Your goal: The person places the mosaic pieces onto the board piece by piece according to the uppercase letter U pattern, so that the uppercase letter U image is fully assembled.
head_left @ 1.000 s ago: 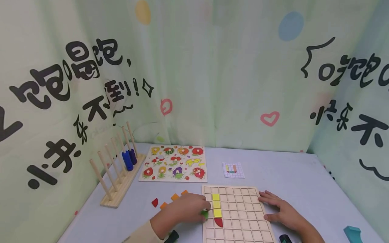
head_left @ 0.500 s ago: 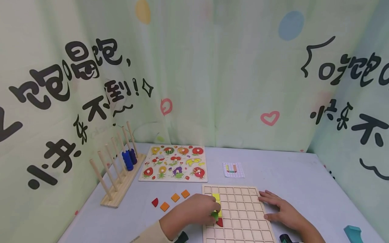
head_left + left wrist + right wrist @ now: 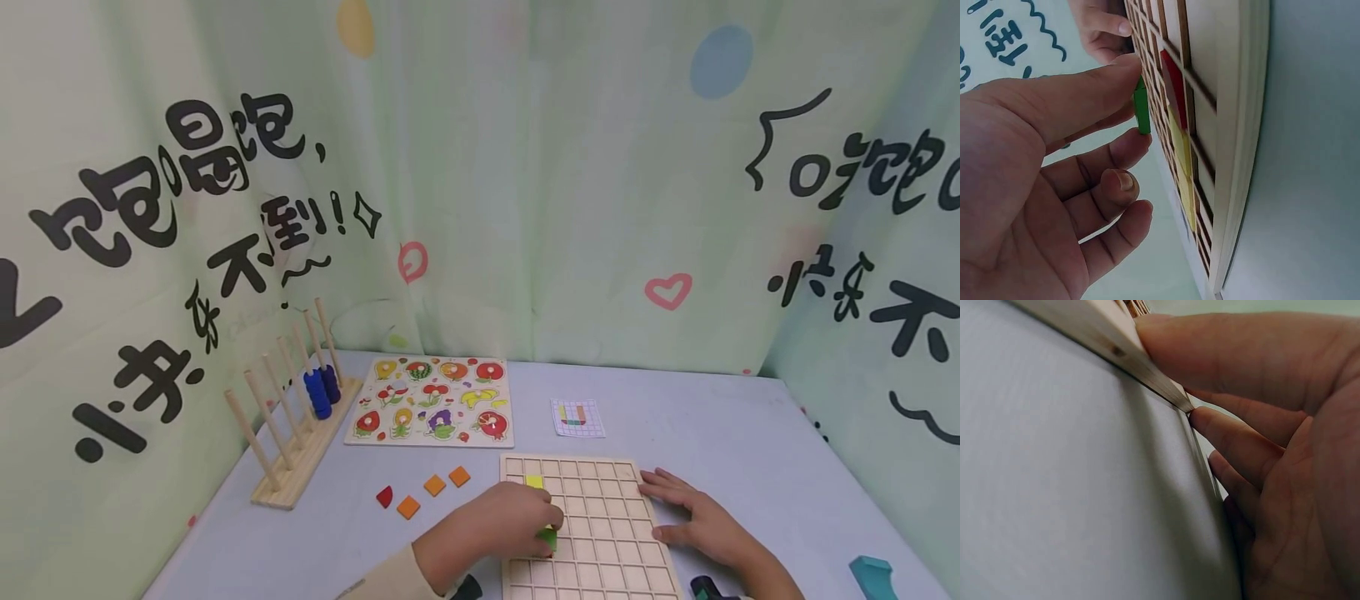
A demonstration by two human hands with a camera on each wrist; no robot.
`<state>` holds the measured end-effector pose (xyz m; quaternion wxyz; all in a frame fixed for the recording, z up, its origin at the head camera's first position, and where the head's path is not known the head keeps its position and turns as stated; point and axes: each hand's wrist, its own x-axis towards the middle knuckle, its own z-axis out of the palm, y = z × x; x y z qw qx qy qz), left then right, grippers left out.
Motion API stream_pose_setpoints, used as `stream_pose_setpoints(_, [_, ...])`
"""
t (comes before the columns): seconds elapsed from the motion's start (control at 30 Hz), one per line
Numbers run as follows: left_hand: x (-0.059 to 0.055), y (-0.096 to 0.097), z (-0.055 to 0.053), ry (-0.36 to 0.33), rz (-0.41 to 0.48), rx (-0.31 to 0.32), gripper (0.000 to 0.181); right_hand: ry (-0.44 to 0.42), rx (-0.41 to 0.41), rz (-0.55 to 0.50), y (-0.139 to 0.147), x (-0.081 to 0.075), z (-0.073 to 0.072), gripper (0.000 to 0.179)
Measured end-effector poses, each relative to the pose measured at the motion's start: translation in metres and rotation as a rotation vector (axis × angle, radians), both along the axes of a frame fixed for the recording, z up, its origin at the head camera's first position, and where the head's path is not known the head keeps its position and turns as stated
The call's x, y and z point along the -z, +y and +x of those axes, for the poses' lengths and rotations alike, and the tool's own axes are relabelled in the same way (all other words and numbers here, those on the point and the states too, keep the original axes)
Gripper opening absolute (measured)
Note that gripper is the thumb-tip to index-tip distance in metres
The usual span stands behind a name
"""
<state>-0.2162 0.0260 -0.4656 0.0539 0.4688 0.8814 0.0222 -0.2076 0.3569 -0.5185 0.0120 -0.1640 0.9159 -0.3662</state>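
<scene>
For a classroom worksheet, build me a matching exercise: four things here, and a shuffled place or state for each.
1. Small flat green piece
2. Pale wooden grid board
3. White paper card
4. Wooden peg rack

A. Edge touched by the right hand
B. Carries stacked blue rings
C. Pinched by the left hand
D. Printed with a coloured U

Pairs: 1-C; 2-A; 3-D; 4-B

"What colours are in frame?"

"A green block (image 3: pixel 1141 110), red wedge (image 3: pixel 1174 90), yellow tiles (image 3: pixel 1186 197) and orange squares (image 3: pixel 434 485), plus a pale board (image 3: pixel 615 531) gridded in brown."

"And the curtain (image 3: pixel 480 150)?"

"Pale green, printed with black lettering (image 3: pixel 109 427) and a pink heart (image 3: pixel 670 307)."
</scene>
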Motion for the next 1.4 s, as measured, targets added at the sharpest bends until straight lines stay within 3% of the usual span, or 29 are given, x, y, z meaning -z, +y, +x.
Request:
stream_pose_setpoints(0.37, [0.001,0.014,0.004,0.002,-0.004,0.019,0.022,-0.086,0.032,0.004,-0.005,-0.002,-0.004,0.067])
stream_pose_setpoints(0.93, [0.004,0.024,0.005,-0.026,-0.049,-0.009,0.022,-0.06,0.025,-0.004,-0.004,-0.001,-0.003,0.064])
stream_pose_setpoints(1.4, [0.004,0.022,0.003,-0.051,-0.02,0.026,0.027,-0.084,0.024,-0.016,-0.002,-0.001,-0.002,0.068])
